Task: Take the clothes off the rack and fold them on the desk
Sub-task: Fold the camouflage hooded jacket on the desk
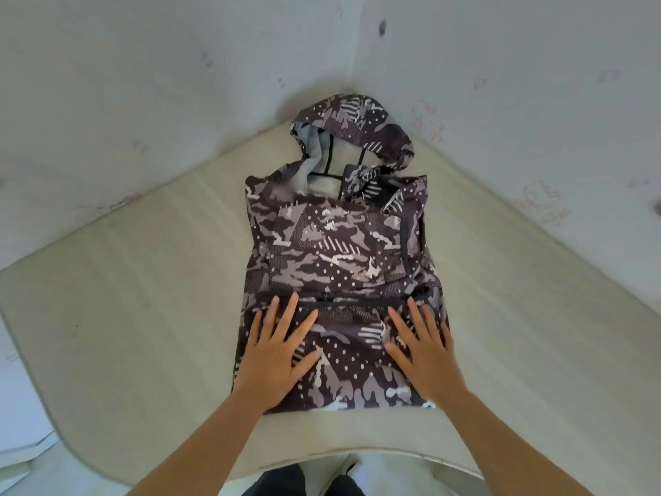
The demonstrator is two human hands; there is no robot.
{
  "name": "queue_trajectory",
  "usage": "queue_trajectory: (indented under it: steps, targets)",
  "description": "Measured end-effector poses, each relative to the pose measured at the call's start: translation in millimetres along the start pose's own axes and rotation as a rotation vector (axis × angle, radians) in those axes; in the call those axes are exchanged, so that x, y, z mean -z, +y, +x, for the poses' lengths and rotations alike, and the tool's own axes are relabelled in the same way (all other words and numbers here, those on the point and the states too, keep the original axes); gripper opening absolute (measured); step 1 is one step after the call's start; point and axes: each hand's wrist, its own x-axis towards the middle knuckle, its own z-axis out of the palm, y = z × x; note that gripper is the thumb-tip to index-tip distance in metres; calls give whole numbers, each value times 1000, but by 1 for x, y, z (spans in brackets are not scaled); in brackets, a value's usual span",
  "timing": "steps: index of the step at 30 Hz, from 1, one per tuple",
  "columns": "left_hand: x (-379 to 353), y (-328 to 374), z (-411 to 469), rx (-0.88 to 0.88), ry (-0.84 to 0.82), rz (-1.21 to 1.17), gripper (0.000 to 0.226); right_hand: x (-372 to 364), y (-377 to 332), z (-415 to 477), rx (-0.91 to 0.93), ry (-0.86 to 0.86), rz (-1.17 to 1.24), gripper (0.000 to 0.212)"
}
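Both hands, the left hand [277, 356] and the right hand [422, 352], are lying flat with fingers spread, gripping nothing, pressing the camouflage hooded jacket [339, 266] onto the pale worktop [143, 298]. The jacket is lying mid-worktop with sides folded inward (hood pointing toward the wall corner), so this is likely smoothing the lower part before the next fold.

Ahead of you the left wall [125, 84] and the right wall [536, 59] met in a corner, both pale. The left carried faint smudges; the right showed a dark spot [382, 28] high up and pinkish scribbles [429, 121] lower down. Pale floor [18, 420] lay at your lower left.
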Motion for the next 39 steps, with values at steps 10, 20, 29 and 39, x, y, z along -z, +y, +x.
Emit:
queue_trajectory:
  steps: [10, 20, 29, 39]
  targets:
    - [40, 4, 0, -77, 220, -158, 36, 38, -22, -20, -37, 155, 123, 46]
    - [108, -15, 154, 0, 322, -411, 21, 122, -32, 127, -66, 303, 450, 26]
    - [137, -50, 290, 345, 175, -558, 58, 172, 12, 281, -330, 231, 628, 57]
    - [134, -53, 393, 542, 234, -940, 47, 159, 41, 362, -238, 152, 788, 60]
